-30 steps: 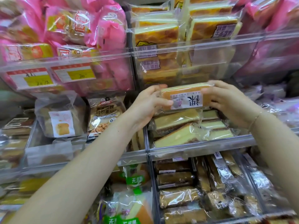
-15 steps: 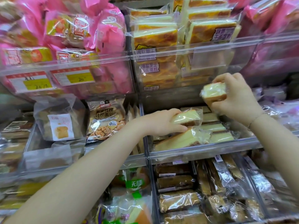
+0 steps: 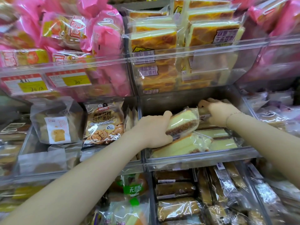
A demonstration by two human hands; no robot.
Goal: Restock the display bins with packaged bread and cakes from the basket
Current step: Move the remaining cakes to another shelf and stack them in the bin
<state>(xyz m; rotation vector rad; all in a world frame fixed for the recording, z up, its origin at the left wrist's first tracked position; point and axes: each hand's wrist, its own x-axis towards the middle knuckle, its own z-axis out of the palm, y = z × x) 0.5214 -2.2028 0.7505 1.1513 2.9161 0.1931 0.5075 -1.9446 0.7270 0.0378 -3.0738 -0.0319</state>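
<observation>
Clear plastic display bin (image 3: 201, 157) at centre-right holds wrapped yellow cake slices (image 3: 215, 133); left hand (image 3: 154, 129) grips tilted wrapped cake slice (image 3: 183, 121), right hand (image 3: 218, 113), now lowered into bin, grips labelled cake pack (image 3: 204, 117).

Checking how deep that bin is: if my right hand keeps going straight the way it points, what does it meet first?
Probably the bin's dark back wall, just beyond the right hand and the cake it grips; depth is unclear.
</observation>
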